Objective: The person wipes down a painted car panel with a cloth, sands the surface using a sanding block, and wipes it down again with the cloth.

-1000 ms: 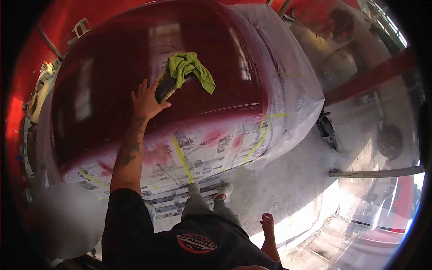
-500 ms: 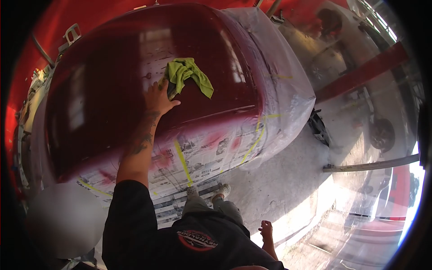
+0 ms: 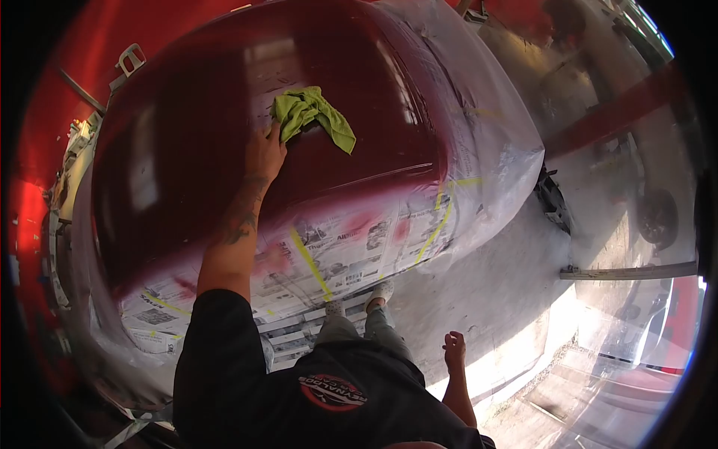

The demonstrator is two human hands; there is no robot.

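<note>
A crumpled lime-green cloth (image 3: 310, 116) lies on the glossy dark red car panel (image 3: 194, 142). My left hand (image 3: 265, 152), at the end of a tattooed forearm, reaches over the panel to the cloth's left edge. Its fingers are drawn together on that edge, their tips partly hidden by the fabric. Low at my right side hangs my right hand (image 3: 454, 348), away from the car. Its fingers are loosely bent and slightly apart, with nothing in them.
Newspaper (image 3: 351, 243) with yellow tape (image 3: 310, 262) masks the car's near side. Plastic sheeting (image 3: 501, 142) drapes its right end. My feet stand on a slatted pallet (image 3: 292, 337). A wooden beam (image 3: 628, 271) stretches across at right, with a wheel (image 3: 658, 218) behind it.
My left hand has gone from spread fingers beside the cloth to fingers closed at its edge. The view has shifted slightly. A blurred grey round shape at lower left is gone.
</note>
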